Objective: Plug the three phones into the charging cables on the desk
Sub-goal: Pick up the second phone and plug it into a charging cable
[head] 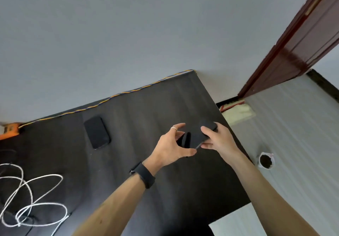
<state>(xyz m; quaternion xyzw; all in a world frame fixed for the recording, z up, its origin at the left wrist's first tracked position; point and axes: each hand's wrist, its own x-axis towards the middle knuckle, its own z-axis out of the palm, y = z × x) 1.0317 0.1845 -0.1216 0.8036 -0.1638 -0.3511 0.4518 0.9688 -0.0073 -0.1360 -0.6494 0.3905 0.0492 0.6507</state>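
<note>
A dark phone is lifted over the right part of the black desk. My right hand grips its far end and right edge. My left hand has its thumb at the phone's near corner and its fingers spread over the phone's left side; whether they press on it is unclear. A second dark phone lies flat near the desk's back edge, left of my hands. White charging cables lie coiled in loops at the desk's left front. No third phone shows.
A grey wall rises behind the desk. A dark red door stands at the right. On the pale floor right of the desk sits a small white cup with dark contents. An orange object is at the desk's far left corner.
</note>
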